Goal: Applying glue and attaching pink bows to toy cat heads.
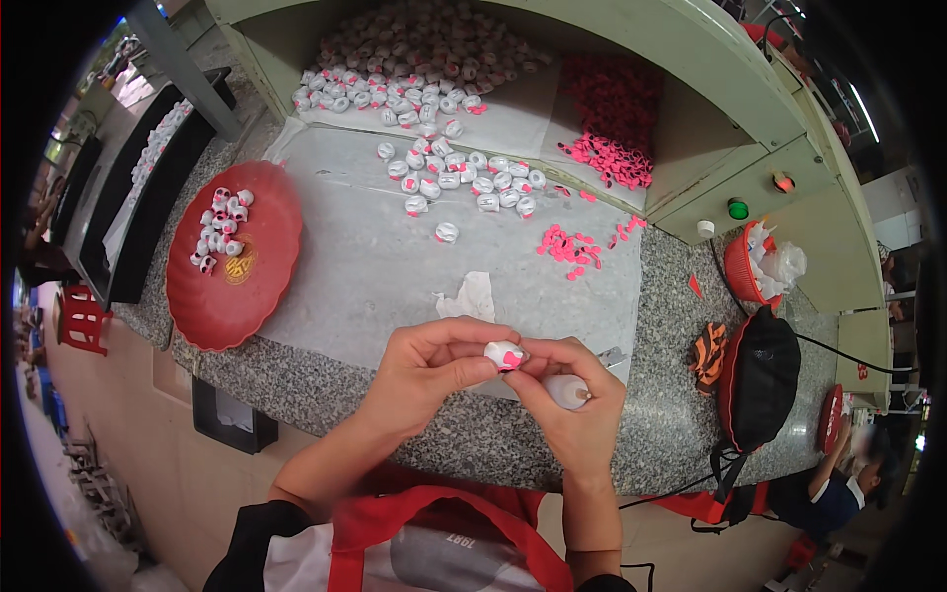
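Observation:
Above the near edge of the bench, my left hand point(429, 370) pinches a small white rounded piece with a pink patch point(505, 354) between thumb and fingertips. My right hand point(577, 390) meets it from the other side, its fingertips closed at the piece. A small white bottle with a narrow tip point(568, 392) is tucked in my right palm. Beyond my hands, several like white pieces point(464, 178) lie scattered on a grey sheet point(355, 257). Loose flat pink pieces point(569, 249) are spread to their right. A torn scrap of white paper point(472, 296) lies just beyond my fingers.
At left stands a red scalloped plate point(187, 296) with several white pieces. Behind is a pale green booth point(691, 59) heaped with white and pink pieces. To the right are a red basket point(740, 266) with crumpled plastic and a black bag point(769, 365). Another person point(838, 498) sits far right.

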### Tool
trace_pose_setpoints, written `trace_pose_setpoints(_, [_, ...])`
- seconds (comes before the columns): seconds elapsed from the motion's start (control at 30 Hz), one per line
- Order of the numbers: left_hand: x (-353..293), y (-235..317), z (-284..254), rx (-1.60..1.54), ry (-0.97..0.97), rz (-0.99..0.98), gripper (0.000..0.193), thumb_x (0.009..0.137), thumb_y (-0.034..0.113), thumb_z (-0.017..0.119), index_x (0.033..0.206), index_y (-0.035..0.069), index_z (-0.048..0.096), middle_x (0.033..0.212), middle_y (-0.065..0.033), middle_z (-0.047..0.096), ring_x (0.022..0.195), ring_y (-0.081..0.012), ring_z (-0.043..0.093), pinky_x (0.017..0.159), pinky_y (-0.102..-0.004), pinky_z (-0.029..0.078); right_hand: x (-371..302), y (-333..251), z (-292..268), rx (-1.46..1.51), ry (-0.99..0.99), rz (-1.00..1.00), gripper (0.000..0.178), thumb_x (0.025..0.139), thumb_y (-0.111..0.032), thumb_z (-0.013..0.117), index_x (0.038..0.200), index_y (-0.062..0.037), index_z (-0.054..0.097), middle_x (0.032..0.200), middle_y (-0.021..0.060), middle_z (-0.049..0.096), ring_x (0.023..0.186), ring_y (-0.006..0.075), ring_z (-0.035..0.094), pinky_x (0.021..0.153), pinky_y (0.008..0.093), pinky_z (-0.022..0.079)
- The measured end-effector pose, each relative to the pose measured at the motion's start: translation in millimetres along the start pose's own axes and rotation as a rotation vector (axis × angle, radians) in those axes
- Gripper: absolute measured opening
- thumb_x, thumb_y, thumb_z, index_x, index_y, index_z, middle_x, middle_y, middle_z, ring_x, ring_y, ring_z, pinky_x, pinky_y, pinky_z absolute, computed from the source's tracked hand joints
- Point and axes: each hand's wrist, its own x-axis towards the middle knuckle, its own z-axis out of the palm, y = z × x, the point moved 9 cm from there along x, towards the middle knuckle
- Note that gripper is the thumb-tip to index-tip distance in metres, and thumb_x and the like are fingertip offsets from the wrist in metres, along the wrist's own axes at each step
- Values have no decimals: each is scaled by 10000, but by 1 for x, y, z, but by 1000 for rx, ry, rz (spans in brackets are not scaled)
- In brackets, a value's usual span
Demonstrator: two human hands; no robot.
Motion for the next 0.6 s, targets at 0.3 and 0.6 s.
trace_pose_setpoints(0.3, [2,-2,10,204,35,168,271,786,-66,527,1055,-34,542,1012,-118,575,924,-178,565,825,-276,462,4,8,-10,-32,-39,-68,236,649,69,655,870,-12,634,764,32,554,651,66,498,580,187,389])
trace_pose_setpoints(0.6, [2,-33,1,-199,182,-177,234,797,-4,555,1028,-31,539,933,-98,598,829,-141,585,755,-251,480,-3,0,-9,-17,16,-266,322,618,83,679,912,-3,580,919,103,564,718,114,561,619,221,451])
